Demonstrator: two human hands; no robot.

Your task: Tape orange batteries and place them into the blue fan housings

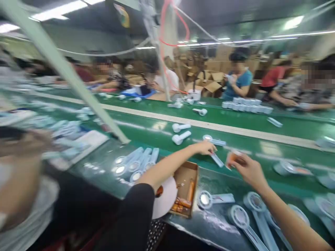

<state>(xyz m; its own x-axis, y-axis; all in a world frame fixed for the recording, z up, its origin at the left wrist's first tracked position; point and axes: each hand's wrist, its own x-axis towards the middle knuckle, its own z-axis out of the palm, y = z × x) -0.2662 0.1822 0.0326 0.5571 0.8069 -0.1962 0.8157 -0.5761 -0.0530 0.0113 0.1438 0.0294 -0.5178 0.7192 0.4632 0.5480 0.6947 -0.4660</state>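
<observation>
L hand (205,147): 1 blue handle (217,160); R hand (248,169): 1 orange pc (235,158).

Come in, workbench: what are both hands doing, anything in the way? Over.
Left hand at a pale blue handle. Right hand gripping a blurred orange item. Round-headed part just beyond left hand.

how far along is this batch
Partway, it seems. The grouped pieces left of the box may be done; I can't confirm. The left hand is at one piece, the right holds something blurred. Probably left: orange parts in the box, the piece with exposed wire.
</observation>
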